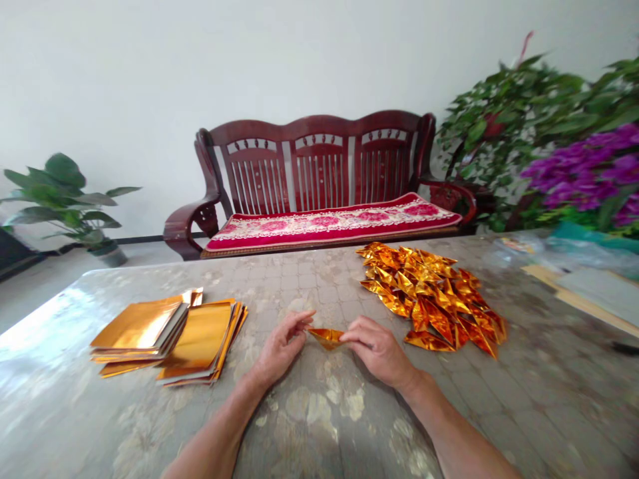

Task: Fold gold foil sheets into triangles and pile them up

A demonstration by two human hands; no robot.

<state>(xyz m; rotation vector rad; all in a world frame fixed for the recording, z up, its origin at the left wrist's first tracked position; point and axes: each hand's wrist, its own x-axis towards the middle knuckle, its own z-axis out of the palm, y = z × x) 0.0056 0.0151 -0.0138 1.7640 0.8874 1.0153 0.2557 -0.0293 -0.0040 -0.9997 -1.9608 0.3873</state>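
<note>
Both of my hands meet at the middle of the table on one small folded piece of gold foil paper (327,336). My left hand (280,347) pinches its left tip with thumb and fingers. My right hand (378,347) holds its right end, fingers curled over it. To the left lie two stacks of flat gold foil sheets (170,336). To the right, beyond my right hand, sits a pile of folded gold foil pieces (434,299).
The table (319,412) has a glossy mottled grey top. A dark wooden bench (319,186) with a red cushion stands behind it. Potted plants stand at the left (64,199) and right (549,146). Plastic bags and flat boards (584,279) lie at the table's right edge.
</note>
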